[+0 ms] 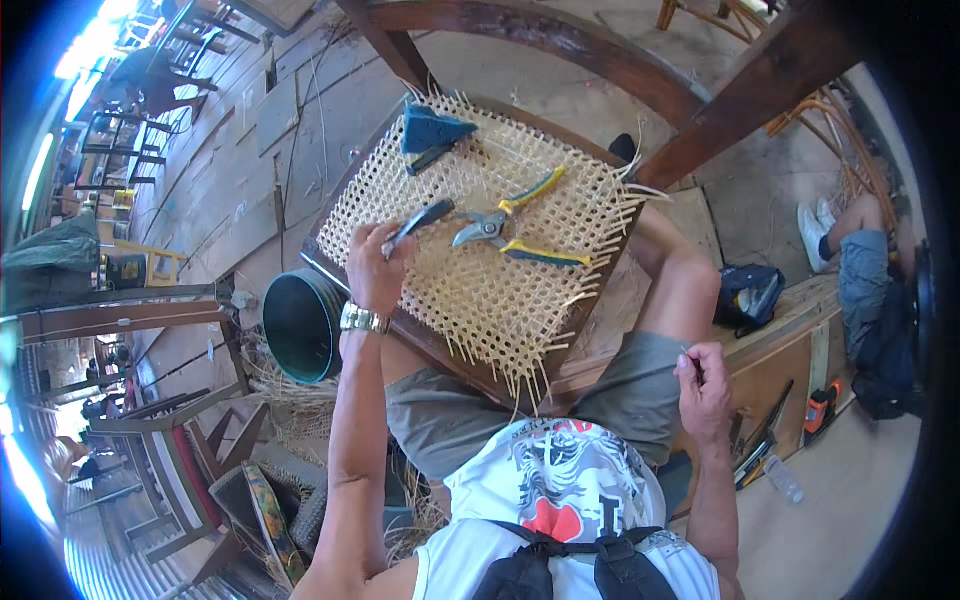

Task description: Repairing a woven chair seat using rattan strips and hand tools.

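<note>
A woven cane seat panel (480,320) lies in a dark wooden chair frame (420,345) across my lap, loose strand ends sticking out along its right and near edges. My left hand (378,265) is closed around a slim, dark-handled tool (425,217) above the panel's left part; its exact kind is unclear. Pruning shears (487,228) with yellow-and-dark handles lie spread on the cane. Farther back on it rests a blue wedge-shaped object (433,132). Over my right thigh, my right hand (706,390) is closed, fingertips pinched; what they hold, if anything, cannot be made out.
Dark green bucket (303,325) stands left of the panel, with cane scraps (295,400) beside it. Dark wooden beams (540,40) rise at the far side. On the right are a dark bag (750,297), an orange-and-black tool (822,407), a plastic bottle (783,478) and another person's legs (862,260).
</note>
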The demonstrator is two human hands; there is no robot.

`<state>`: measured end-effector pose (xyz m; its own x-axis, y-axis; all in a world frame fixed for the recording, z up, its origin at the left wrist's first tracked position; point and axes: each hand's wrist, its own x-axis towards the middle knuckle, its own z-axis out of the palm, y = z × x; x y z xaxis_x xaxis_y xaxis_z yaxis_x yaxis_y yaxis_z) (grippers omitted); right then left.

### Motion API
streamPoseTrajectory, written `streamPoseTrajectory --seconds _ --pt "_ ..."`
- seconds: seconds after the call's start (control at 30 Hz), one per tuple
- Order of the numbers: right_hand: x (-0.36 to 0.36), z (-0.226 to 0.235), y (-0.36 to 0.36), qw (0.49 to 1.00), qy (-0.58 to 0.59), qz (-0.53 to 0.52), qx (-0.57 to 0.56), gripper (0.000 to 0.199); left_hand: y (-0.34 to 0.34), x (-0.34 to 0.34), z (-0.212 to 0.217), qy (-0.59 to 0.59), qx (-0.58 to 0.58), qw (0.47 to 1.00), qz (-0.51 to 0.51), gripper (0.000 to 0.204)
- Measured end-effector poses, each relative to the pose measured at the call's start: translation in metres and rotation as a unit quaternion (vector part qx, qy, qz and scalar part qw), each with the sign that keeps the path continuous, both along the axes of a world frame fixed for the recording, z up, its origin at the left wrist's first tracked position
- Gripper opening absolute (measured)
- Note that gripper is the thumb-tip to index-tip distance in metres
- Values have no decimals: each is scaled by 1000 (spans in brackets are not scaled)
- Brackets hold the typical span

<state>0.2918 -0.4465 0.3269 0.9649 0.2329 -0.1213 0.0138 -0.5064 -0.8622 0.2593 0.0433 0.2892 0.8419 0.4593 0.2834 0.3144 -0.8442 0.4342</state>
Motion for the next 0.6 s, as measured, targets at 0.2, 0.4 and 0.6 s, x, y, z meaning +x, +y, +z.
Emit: streamPoseTrajectory --seconds 0.2,0.4,0.6 --pt "25 12 13 999 -36 4 -22 13 21 47 30 -74 -95 991 56 41" --pt "15 12 4 996 -19 6 -83 17 58 164 9 -105 -59 993 -11 56" --pt "-45 -32 -92 981 -3 -60 -182 24 101 226 -43 51 43 993 -97 54"
